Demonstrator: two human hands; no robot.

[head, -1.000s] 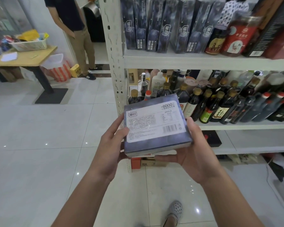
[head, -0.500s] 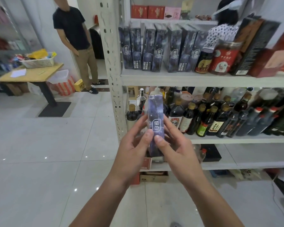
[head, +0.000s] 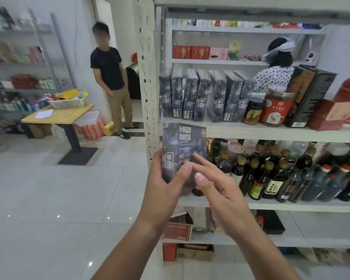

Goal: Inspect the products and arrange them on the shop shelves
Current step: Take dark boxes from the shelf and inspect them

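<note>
A shop with glossy white floor tiles and a pale metal shelf unit; a row of matching dark boxes stands upright on the shelf above crowded sauce bottles. The dark blue box is held upright in front of the shelf post, long axis vertical, printed face toward the camera. The left hand grips its lower part; the right hand rests loosely open, fingertips touching its face.

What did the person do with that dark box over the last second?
The dark box was turned from flat, label up, to upright and raised toward the shelf. The left hand still grips it; the right hand has loosened, fingers only touching. The matching boxes stayed put.
</note>
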